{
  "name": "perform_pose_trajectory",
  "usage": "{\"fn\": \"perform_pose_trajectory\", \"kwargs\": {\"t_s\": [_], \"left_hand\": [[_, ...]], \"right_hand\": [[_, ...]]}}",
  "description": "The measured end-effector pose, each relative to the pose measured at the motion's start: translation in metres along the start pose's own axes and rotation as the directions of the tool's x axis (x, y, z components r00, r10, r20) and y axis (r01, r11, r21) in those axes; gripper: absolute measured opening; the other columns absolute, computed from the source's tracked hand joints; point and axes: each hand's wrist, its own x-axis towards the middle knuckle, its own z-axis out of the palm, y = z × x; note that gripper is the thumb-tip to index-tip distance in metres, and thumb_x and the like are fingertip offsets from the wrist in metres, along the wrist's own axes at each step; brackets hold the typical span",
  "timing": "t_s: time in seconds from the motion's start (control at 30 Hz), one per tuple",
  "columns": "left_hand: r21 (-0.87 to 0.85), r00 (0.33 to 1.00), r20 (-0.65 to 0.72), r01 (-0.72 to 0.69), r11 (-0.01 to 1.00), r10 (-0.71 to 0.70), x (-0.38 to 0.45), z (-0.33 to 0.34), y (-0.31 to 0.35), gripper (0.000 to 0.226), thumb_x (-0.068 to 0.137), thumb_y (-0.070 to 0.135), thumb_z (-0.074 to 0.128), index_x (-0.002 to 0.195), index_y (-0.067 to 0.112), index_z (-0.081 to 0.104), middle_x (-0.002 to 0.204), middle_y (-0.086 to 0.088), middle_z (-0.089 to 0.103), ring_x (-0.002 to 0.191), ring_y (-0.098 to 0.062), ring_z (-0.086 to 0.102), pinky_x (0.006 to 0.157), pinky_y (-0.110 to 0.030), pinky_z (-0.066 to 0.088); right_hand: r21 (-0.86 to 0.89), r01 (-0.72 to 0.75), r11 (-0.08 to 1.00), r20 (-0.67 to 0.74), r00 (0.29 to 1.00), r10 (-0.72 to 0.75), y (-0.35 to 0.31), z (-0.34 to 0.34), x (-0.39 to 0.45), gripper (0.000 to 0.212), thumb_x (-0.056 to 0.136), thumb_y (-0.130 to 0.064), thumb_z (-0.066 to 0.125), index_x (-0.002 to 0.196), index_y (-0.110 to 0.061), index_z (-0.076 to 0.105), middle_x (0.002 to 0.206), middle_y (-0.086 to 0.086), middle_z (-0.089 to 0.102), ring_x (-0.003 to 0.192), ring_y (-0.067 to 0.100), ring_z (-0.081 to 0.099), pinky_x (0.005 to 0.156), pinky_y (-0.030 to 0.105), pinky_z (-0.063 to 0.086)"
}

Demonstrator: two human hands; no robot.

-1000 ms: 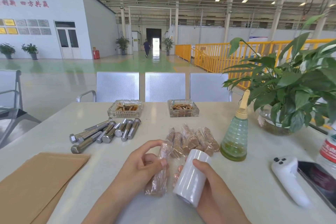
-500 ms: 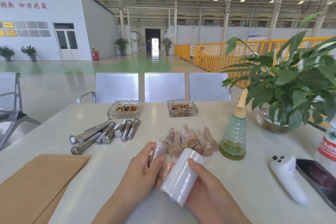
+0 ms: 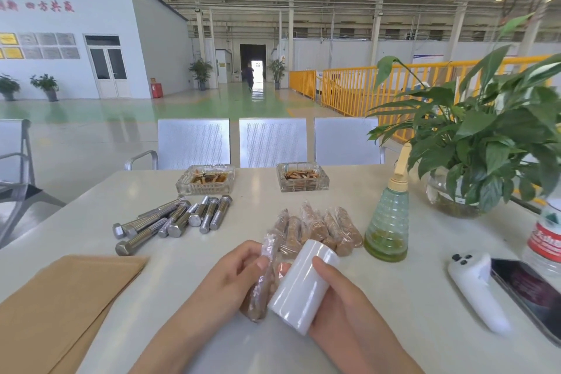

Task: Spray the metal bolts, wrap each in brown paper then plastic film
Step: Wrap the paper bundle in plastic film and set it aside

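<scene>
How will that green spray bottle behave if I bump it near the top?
The spray bottle would probably resist tipping: its body widens to a broad base, and the liquid sits low. The tall, thin nozzle gives leverage, though, so a hard knock might topple it. It looks like thin plastic, mostly empty, so likely light and easy to slide.

The bolts (image 3: 179, 220) were bare metal with a bright, smooth sheen and ribbed threads, lying on a smooth, slightly glossy pale bench (image 3: 425, 297). The paper sheets (image 3: 60, 307) looked matt brown, while the film roll (image 3: 303, 285) was glossy white plastic. The wrapped bolt (image 3: 264, 279) showed brown paper under crinkled, shiny clear film, and the spray bottle (image 3: 386, 225) was ridged translucent green plastic.
</scene>
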Motion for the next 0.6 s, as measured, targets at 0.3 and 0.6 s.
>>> {"fn": "perform_pose_trajectory", "kwargs": {"t_s": [0.3, 0.6], "left_hand": [[0.184, 0.999, -0.01, -0.047, 0.982, 0.05, 0.0, 0.014, 0.002, 0.02, 0.094, 0.03, 0.071, 0.1, 0.012, 0.065, 0.07, 0.006, 0.057, 0.063, -0.01, 0.052, 0.06, -0.027, 0.04], [0.478, 0.973, -0.096, -0.138, 0.867, 0.208, 0.0, 0.02, -0.003, 0.014, 0.106, 0.034, 0.051, 0.11, 0.026, 0.062, 0.086, 0.003, 0.074, 0.075, -0.012, 0.068, 0.069, -0.024, 0.053]], "right_hand": [[-0.002, 0.143, 0.99, 0.233, 0.963, -0.138, 0.021, 0.018, -0.017, 0.065, 0.076, -0.024, 0.079, 0.133, 0.002, 0.065, 0.135, 0.029, 0.062, 0.125, 0.041, 0.062, 0.094, 0.05, 0.056], [0.044, 0.135, 0.99, 0.192, 0.971, -0.141, 0.021, 0.01, -0.012, 0.066, 0.077, -0.021, 0.077, 0.137, 0.002, 0.061, 0.137, 0.031, 0.06, 0.133, 0.049, 0.053, 0.116, 0.06, 0.036]]}}
